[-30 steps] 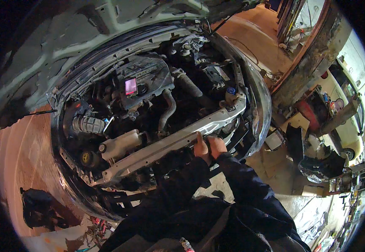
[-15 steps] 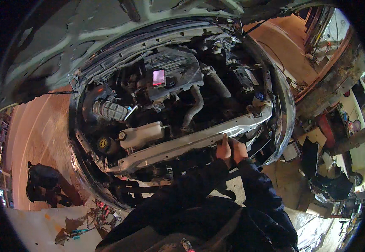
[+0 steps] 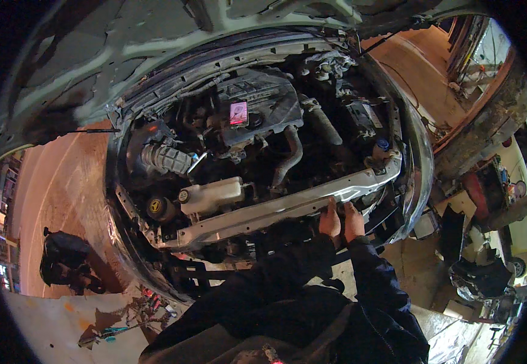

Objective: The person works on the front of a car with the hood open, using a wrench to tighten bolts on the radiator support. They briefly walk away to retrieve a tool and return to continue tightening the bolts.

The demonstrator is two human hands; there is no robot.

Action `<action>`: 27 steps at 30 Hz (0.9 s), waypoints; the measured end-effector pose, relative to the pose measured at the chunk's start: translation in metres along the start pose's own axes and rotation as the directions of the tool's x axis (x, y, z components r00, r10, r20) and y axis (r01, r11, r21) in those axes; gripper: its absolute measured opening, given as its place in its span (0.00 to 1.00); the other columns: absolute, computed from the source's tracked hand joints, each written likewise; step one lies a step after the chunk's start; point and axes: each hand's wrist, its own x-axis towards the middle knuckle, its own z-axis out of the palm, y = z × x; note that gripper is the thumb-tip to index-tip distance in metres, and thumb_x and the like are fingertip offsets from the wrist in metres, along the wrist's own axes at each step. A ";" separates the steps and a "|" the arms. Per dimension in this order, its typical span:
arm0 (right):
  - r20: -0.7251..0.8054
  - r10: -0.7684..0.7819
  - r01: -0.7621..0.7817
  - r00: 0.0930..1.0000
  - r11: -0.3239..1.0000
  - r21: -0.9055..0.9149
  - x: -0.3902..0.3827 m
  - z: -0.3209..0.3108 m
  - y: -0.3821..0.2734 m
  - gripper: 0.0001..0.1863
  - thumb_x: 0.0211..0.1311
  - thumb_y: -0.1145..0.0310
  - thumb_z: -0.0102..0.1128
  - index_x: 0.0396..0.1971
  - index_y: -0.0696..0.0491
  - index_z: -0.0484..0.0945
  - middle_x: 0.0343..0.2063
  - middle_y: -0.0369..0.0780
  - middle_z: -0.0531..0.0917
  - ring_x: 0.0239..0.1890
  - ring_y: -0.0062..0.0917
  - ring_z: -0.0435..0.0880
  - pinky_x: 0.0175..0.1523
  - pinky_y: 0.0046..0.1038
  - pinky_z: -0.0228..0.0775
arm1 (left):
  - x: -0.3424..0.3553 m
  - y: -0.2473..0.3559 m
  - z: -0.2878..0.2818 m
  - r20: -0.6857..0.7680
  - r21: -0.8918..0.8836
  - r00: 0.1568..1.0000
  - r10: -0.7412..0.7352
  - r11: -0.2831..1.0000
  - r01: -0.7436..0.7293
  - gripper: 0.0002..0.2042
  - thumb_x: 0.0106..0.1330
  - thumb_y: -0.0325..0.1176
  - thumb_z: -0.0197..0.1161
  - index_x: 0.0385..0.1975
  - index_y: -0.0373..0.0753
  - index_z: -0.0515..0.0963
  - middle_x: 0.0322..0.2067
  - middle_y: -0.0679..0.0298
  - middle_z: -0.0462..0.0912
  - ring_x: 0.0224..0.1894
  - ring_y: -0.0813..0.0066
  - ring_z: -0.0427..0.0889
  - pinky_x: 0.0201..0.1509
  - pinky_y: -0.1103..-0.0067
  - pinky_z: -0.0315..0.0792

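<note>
At the left, on the floor, lies a black plastic part [image 3: 66,261], with a pale panel [image 3: 45,330] on its near side. The raised hood [image 3: 112,54] spans the far side of the engine bay. Within the bay, at the left, a ribbed hose [image 3: 166,159] is noted, with a black cap [image 3: 159,209] on its near side. Right of the cap sits a white tank [image 3: 215,197]. Farther back, a lit phone [image 3: 239,113] rests on the engine cover [image 3: 269,91].

The bar [image 3: 257,219], a pale metal member, runs across the near side of the bay, its right end slightly farther off. At its right half, the left hand [image 3: 330,225] is at the near edge, fingers pointing away from the person. The right hand [image 3: 353,224] is just beside it, similarly placed. Both look partly closed; whether either grips the bar or a small item cannot be told.

Beyond the hands to the right are a battery [image 3: 365,115] and, nearer, a blue cap [image 3: 383,144]. A pale car [image 3: 521,176] stands at the far right.
</note>
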 end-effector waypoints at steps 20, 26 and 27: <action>0.039 -0.148 0.151 0.988 0.984 -0.094 -0.003 -0.003 0.004 0.13 0.72 0.73 0.50 0.50 0.59 0.80 0.47 0.55 0.86 0.48 0.56 0.85 0.51 0.49 0.78 | -0.009 0.006 -0.005 0.134 -0.061 0.990 0.035 0.998 -0.027 0.45 0.76 0.72 0.44 0.62 0.27 0.77 0.57 0.36 0.82 0.62 0.44 0.81 0.64 0.64 0.72; 0.009 -0.089 0.089 0.996 0.996 0.008 -0.003 0.002 0.007 0.14 0.70 0.69 0.54 0.51 0.57 0.80 0.45 0.54 0.87 0.52 0.55 0.84 0.53 0.44 0.77 | -0.010 0.011 -0.007 0.073 0.073 0.997 -0.022 0.997 0.016 0.49 0.74 0.76 0.40 0.62 0.27 0.77 0.58 0.33 0.81 0.64 0.35 0.78 0.66 0.60 0.71; 0.037 -0.106 0.108 0.994 0.992 -0.064 -0.004 0.002 0.007 0.14 0.71 0.69 0.53 0.51 0.57 0.80 0.45 0.54 0.87 0.52 0.55 0.84 0.53 0.44 0.77 | -0.009 0.012 -0.006 0.073 0.090 0.997 -0.011 0.996 0.004 0.50 0.73 0.77 0.40 0.62 0.27 0.78 0.59 0.33 0.81 0.65 0.34 0.78 0.66 0.59 0.71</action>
